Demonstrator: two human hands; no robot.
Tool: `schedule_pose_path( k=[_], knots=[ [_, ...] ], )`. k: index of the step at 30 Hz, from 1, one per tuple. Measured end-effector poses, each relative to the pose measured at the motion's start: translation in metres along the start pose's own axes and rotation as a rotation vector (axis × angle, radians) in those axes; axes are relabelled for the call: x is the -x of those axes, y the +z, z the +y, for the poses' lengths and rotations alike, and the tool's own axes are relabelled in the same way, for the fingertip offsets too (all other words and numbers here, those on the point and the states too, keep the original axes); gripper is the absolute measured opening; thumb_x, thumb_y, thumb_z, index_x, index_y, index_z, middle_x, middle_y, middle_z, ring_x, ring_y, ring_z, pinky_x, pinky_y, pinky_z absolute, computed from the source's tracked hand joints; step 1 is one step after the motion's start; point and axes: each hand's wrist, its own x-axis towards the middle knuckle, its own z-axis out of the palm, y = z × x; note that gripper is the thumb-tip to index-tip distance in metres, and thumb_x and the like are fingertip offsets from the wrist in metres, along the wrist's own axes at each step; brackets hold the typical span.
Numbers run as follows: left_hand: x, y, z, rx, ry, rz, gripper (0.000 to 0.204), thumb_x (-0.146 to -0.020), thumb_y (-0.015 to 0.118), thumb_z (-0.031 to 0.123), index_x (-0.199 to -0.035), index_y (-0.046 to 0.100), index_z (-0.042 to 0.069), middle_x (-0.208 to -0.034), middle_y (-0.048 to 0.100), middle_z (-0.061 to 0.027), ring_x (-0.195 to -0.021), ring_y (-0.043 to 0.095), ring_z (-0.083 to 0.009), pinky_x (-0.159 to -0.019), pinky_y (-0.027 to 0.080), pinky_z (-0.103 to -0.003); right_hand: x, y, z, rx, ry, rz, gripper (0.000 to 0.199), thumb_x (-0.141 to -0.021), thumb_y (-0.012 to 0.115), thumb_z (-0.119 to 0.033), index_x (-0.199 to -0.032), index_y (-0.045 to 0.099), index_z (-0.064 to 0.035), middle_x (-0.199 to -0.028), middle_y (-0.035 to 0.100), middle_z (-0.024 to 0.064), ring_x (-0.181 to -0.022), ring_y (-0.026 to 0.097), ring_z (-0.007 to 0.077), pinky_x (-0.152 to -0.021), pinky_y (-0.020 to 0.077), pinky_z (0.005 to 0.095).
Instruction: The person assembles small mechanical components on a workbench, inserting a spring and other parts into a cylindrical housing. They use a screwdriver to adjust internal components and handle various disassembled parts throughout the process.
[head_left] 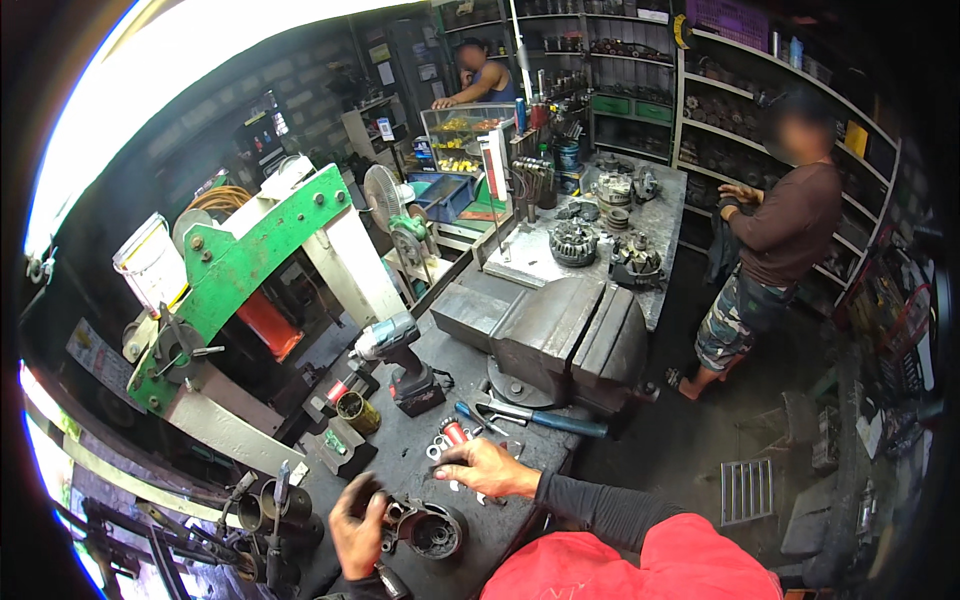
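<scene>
My left hand (pixel 358 527) is raised beside a round metal housing (pixel 438 533) on the dark bench, with its thumb apart from its half-curled fingers. Nothing shows in its grasp. The housing's open end faces up, and its inside is dark and greasy. Above and to the right of the housing, my right hand (pixel 490 468) has thumb and fingertips brought together. Whatever they pinch, if anything, is too small to make out. Just beyond that hand lie a red-handled tool (pixel 453 431) and small metal rings (pixel 434 451). My fingers look blackened.
A cordless impact wrench (pixel 398 362), a tin can (pixel 358 411), a blue-handled tool (pixel 560 421) and a large vise (pixel 560 335) stand or lie farther up the bench. Alternators (pixel 573 244) cover a metal table. One person (pixel 790 220) stands at right, another (pixel 485 82) behind a display case.
</scene>
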Motion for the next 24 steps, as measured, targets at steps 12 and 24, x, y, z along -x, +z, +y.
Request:
schedule_pose_path(
  k=[12,24],
  knots=[
    [0.049,-0.020,-0.133,0.103,-0.343,-0.207,0.084,-0.077,0.089,0.004,-0.151,0.050,-0.003,-0.144,0.060,-0.0124,-0.130,0.058,-0.0261,-0.110,0.047,-0.039,0.019,0.028,0.021,0.133,-0.014,0.020,0.041,-0.100,0.068,-0.032,-0.124,0.072,0.0009,-0.117,0.075,0.0201,-0.111,0.071,0.0305,-0.099,0.0522,0.0406],
    [0.055,0.014,-0.166,0.298,-0.195,-0.002,0.059,-0.073,0.077,0.009,-0.129,0.065,-0.004,-0.122,0.070,-0.0136,-0.107,0.069,-0.0231,-0.099,0.054,-0.038,0.018,0.039,0.006,0.102,0.020,0.062,0.041,-0.099,0.065,-0.030,-0.124,0.069,0.0030,-0.118,0.074,0.0216,-0.112,0.071,0.0323,-0.099,0.0531,0.0407]
  ],
)
